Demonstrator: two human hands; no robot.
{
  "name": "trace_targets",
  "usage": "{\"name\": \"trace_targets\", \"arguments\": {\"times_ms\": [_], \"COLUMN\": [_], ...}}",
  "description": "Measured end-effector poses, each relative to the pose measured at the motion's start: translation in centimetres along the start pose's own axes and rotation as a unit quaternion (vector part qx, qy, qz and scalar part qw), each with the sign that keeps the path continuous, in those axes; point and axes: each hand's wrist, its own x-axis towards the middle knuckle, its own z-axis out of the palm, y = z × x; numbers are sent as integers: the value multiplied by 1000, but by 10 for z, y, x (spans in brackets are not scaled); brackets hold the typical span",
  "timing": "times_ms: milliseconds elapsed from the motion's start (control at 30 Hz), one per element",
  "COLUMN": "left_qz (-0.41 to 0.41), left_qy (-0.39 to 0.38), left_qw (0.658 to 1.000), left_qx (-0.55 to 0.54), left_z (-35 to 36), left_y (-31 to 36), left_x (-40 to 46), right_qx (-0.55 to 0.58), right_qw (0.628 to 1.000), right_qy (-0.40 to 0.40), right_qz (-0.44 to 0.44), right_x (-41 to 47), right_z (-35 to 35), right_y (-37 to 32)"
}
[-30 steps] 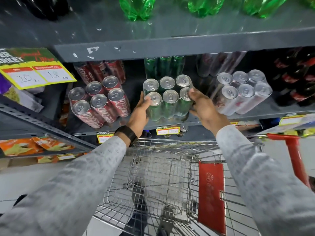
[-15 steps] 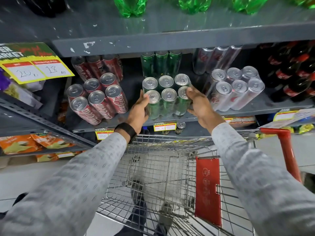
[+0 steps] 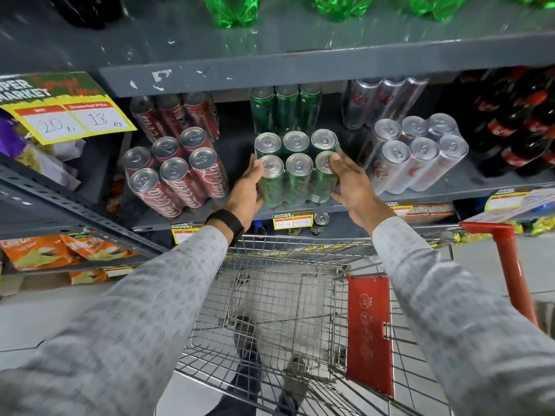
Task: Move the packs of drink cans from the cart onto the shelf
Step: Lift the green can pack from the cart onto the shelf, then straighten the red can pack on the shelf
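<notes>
A shrink-wrapped pack of green cans (image 3: 295,172) stands on the grey shelf (image 3: 450,187), near its front edge. My left hand (image 3: 247,190) presses against the pack's left side and my right hand (image 3: 350,181) grips its right side. A pack of red cola cans (image 3: 175,175) leans to the left of it and a pack of silver cans (image 3: 417,154) leans to the right. More green cans (image 3: 283,108) stand behind. The wire cart (image 3: 282,310) below my arms holds no packs.
An upper shelf board (image 3: 300,60) overhangs the cans, with green bottles (image 3: 231,10) on it. Dark cola bottles (image 3: 516,121) fill the right end. A yellow price sign (image 3: 60,109) sticks out at left. The cart's red handle (image 3: 507,265) is at right. Snack bags (image 3: 60,250) lie lower left.
The green pack has been pushed a little further back onto the shelf, with both hands staying on its sides. The view has shifted slightly.
</notes>
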Motion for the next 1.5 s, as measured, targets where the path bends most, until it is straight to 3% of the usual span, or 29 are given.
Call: {"name": "trace_targets", "arguments": {"times_ms": [400, 567, 733, 833, 967, 1033, 1133, 1200, 1300, 1500], "left_qz": [-1, 25, 122, 211, 274, 257, 135, 91, 99, 99], "left_qy": [-9, -19, 65, 132, 310, 338, 251, 189, 147, 118], "left_qw": [1000, 998, 983, 962, 900, 895, 958, 978, 984, 988], "left_qx": [-4, 49, 122, 115, 136, 133, 22, 9, 6, 6], "left_z": [1, -6, -33, -80, -152, -175, -186, -191, -200, -216], "left_y": [-2, 0, 10, 18, 24, 28, 33, 35, 29, 20], "left_x": [-3, -3, -41, -64, -69, -62, -41, -32, -27, -17], "right_qx": [1, -46, -224, -322, -343, -327, -251, -161, -100, -95], "right_qw": [1000, 999, 955, 901, 876, 898, 956, 983, 991, 994], "right_qy": [-7, 0, 90, 67, 14, -44, -83, -85, -86, -54], "right_qz": [2, -16, -170, -281, -338, -293, -127, -38, -16, -25], "right_x": [-1, -11, -38, -57, -76, -76, -63, -48, -30, -16], "right_z": [-1, 2, 25, 63, 140, 179, 218, 231, 235, 229], "right_y": [-3, -11, -48, -67, -69, -62, -55, -45, -29, 8]}}
